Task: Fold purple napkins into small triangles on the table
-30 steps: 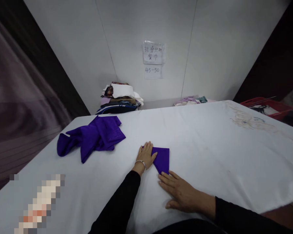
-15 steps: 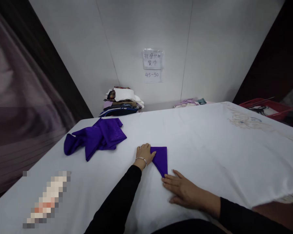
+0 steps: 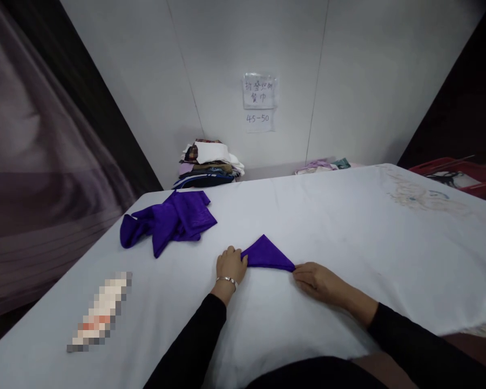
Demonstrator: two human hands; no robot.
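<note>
On the table (image 3: pixel 348 232), your left hand (image 3: pixel 229 266) and right hand (image 3: pixel 318 281) pinch a triangle-folded cloth (image 3: pixel 267 254). Beyond your left, a purple heap (image 3: pixel 186 217) lies unfolded.

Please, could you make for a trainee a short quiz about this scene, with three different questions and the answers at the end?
1. True or false: the left hand and the right hand both touch the folded purple cloth.
2. Where on the white tablecloth does the crumpled purple fabric lie?
A) under the right hand
B) to the left of the folded purple cloth
C) along the right edge
3. Fill in: the lower paper on the wall reads "____".

Key: 1. True; 2. B; 3. 45-50
</note>
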